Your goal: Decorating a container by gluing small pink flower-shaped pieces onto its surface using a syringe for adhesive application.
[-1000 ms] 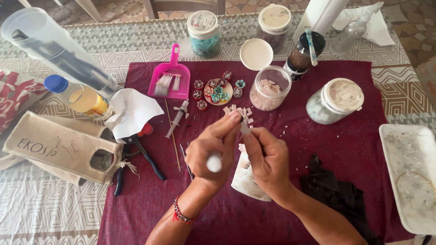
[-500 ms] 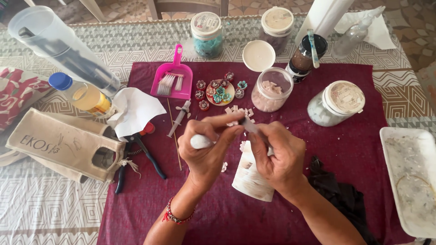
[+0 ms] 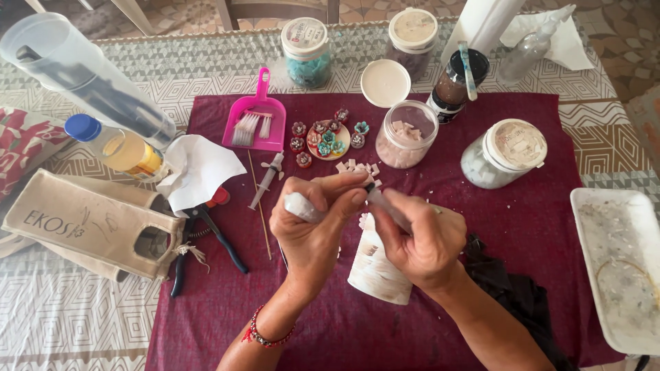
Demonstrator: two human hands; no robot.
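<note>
White tube (image 3: 300, 206) pinched in left hand (image 3: 313, 227) fingers — right hand (image 3: 419, 240) fingers pinch its tip.

Left hand (image 3: 317, 223) curled around small white bottle-like object (image 3: 300, 206), fingertips meeting right hand (image 3: 416, 237) over maroon cloth (image 3: 543, 206). Right hand grips thin clear tool (image 3: 385, 206), tip at left fingertips. White printed paper (image 3: 377, 271) under hands. Pink dustpan (image 3: 256, 117), syringe (image 3: 267, 180), open jar (image 3: 407, 134) of pale tiles, pliers (image 3: 199, 240) nearby.
</note>
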